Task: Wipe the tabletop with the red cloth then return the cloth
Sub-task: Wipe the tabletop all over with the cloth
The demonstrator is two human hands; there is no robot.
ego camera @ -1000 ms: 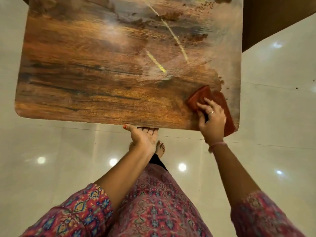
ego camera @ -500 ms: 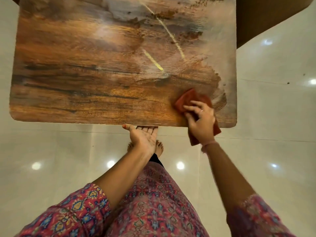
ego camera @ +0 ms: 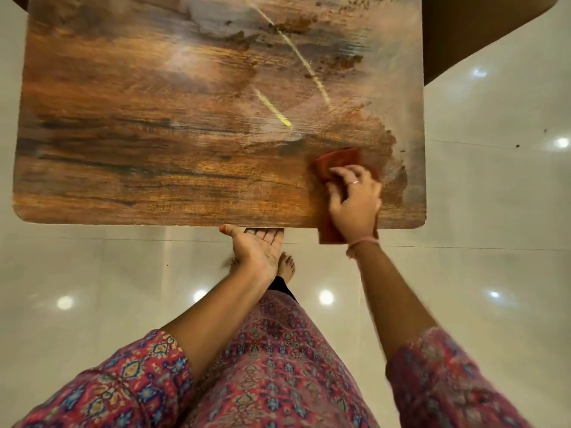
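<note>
A wood-grain tabletop fills the upper part of the view, with dusty smears and brown crumbs toward its far right. My right hand presses the red cloth flat on the near right part of the table; the cloth's lower end hangs over the near edge. My left hand is held palm up just under the table's near edge, fingers apart and holding nothing.
Glossy white floor tiles surround the table and reflect ceiling lights. A dark brown surface lies beyond the table's far right corner. My bare foot and patterned clothing are below the table edge.
My right hand has slid the red cloth leftward from the near right corner, and its lower end now hangs over the near edge. My left hand has stayed cupped under the edge.
</note>
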